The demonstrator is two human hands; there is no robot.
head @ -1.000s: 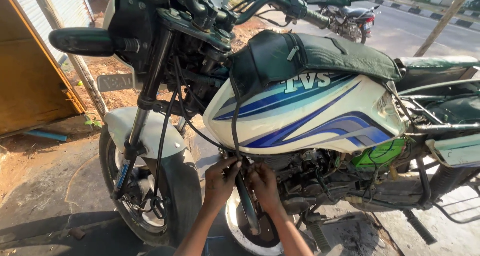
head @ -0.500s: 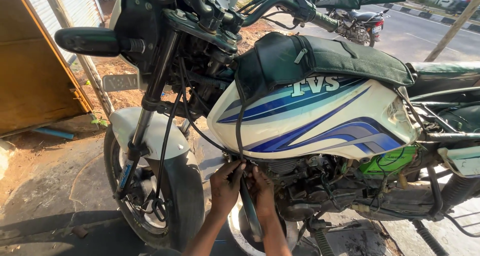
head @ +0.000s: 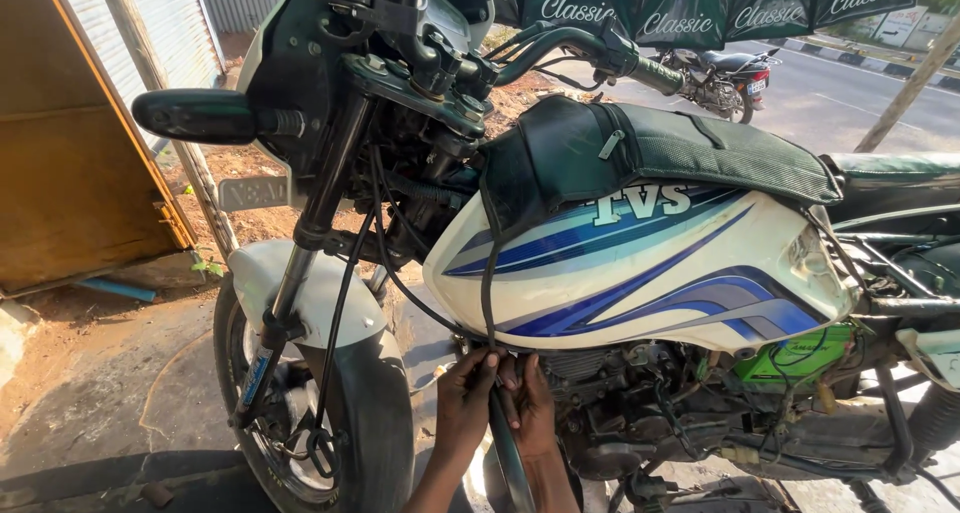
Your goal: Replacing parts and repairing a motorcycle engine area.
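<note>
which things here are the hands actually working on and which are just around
In use:
left hand
right hand
black strap under the fuel tank
frame tube

Just around:
front wheel
mirror
parked motorbike
blue pipe

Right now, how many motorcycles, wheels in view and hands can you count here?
Motorcycles: 2, the white and blue motorcycle and a parked motorcycle by the road.
Front wheel: 1 clearly seen.
Hands: 2, left hand, right hand, both at a black strap.
Total: 5.
</note>
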